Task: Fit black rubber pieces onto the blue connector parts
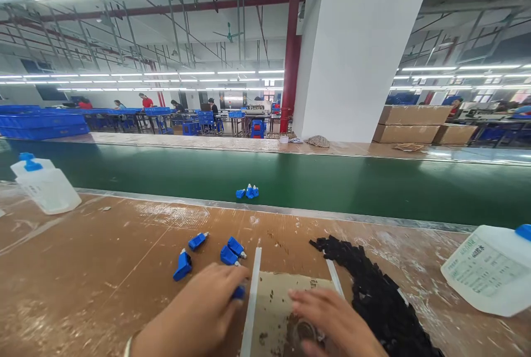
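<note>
Left hand [199, 312] curled over a blue plug [239, 292], pinching it against the white strip [251, 296] (probably as a straight edge). Right hand [332, 321] flat, fingers spread, holding nothing, pressing the card [276, 304] steady. More blue plugs [229, 252] waiting close by; black heap [373, 290] just right.

white bottle [489, 274], printed label, text too blurred to read
</note>
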The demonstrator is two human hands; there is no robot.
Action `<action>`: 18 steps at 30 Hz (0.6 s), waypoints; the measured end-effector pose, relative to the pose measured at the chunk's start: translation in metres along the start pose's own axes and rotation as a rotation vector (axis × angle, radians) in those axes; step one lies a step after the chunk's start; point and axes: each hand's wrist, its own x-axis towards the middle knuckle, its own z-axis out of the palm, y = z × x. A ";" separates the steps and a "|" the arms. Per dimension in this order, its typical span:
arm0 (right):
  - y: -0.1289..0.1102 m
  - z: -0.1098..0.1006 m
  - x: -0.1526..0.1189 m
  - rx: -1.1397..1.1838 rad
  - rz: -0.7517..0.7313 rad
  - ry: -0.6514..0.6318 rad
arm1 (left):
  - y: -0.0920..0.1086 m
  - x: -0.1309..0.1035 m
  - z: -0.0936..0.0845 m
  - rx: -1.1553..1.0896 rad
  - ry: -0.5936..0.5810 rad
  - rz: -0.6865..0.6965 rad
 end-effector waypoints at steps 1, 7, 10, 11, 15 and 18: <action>0.014 -0.004 0.003 -0.032 0.099 0.002 | -0.008 0.002 -0.007 0.215 0.037 -0.076; 0.089 -0.008 0.030 -0.270 0.438 -0.151 | -0.079 0.022 -0.020 0.801 0.099 -0.427; 0.110 0.008 0.041 -0.335 0.449 -0.227 | -0.103 0.022 -0.033 0.884 0.166 -0.516; 0.114 0.013 0.044 -0.358 0.451 -0.246 | -0.107 0.021 -0.038 0.895 0.186 -0.535; 0.122 0.026 0.049 -0.413 0.435 -0.301 | -0.091 0.036 -0.054 0.794 0.328 -0.464; 0.122 0.027 0.048 -0.404 0.410 -0.321 | -0.062 0.085 -0.055 0.540 0.359 -0.288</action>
